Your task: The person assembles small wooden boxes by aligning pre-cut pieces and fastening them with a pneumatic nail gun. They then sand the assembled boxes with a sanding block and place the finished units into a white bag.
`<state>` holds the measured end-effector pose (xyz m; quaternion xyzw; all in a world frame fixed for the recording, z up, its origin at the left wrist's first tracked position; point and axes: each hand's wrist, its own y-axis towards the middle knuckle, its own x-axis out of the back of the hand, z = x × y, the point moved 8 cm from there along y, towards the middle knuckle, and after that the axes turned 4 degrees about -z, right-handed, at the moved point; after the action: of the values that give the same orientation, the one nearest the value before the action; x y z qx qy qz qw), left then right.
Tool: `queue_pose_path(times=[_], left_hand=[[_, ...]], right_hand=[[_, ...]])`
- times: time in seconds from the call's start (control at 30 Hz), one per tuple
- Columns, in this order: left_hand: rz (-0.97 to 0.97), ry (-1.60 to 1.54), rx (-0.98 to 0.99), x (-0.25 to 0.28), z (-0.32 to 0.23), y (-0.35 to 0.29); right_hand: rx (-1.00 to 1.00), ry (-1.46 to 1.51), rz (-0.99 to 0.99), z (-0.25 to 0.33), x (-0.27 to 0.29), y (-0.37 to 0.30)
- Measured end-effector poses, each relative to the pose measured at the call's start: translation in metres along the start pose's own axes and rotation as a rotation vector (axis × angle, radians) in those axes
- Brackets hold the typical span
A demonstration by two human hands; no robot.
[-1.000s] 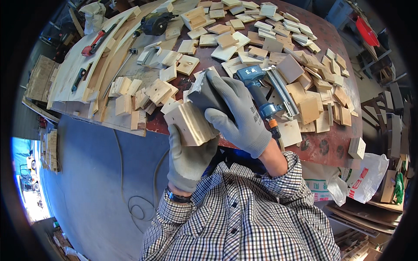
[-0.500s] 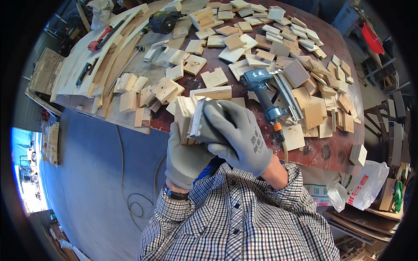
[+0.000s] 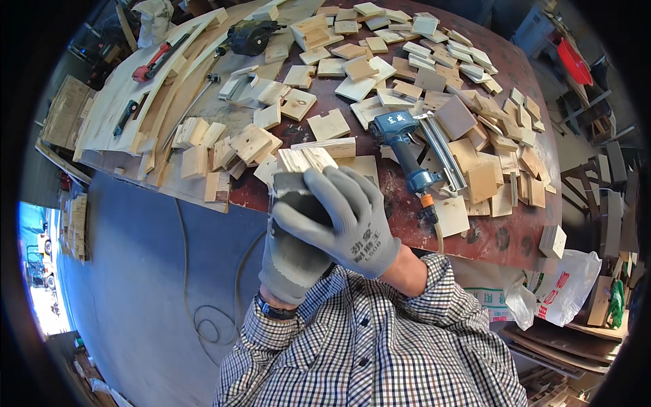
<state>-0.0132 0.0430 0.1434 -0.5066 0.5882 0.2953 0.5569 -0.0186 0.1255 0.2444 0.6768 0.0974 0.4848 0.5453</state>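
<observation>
Both of my hands wear grey gloves and meet in front of my chest, at the table's near edge. My left hand (image 3: 293, 261) is wrapped round a pale wooden block (image 3: 306, 160) with layered edges, its end sticking out beyond the fingers. My right hand (image 3: 352, 220) grips a dark grey sanding block (image 3: 298, 192) with a worn, light edge, which lies against the wood. Part of the wooden block and the left fingers are hidden behind the right hand. A blue pneumatic nail gun (image 3: 408, 152) lies on the table, right of my hands.
Loose wooden pieces (image 3: 475, 176) cover much of the dark red table (image 3: 505, 237). Toward the back left lie a black tool (image 3: 252, 37), a red-handled tool (image 3: 152, 64) and long boards. An air hose (image 3: 186, 258) loops on the floor. White plastic bags (image 3: 566, 288) sit at the right.
My right hand has moved slightly left and down with the sanding block, turning its dark face upward over the wood. My left hand has tilted with the wooden block. The view has shifted slightly.
</observation>
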Motion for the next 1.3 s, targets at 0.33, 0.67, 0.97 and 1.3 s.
queue_pose_path(times=[0.33,0.67,0.97,1.3], left_hand=[[-0.349,0.081,0.054,0.000,-0.006,-0.007],[-0.436,0.111,0.114,0.006,-0.005,0.005],[-0.080,0.060,-0.004,-0.011,-0.006,0.002],[-0.181,0.124,0.034,0.012,-0.016,-0.002]], right_hand=[[-0.411,-0.031,-0.112,-0.110,0.014,0.005],[-0.270,0.063,0.032,-0.073,-0.004,-0.015],[-0.112,0.146,-0.013,-0.035,0.022,0.020],[-0.403,0.003,-0.024,-0.093,0.017,-0.030]])
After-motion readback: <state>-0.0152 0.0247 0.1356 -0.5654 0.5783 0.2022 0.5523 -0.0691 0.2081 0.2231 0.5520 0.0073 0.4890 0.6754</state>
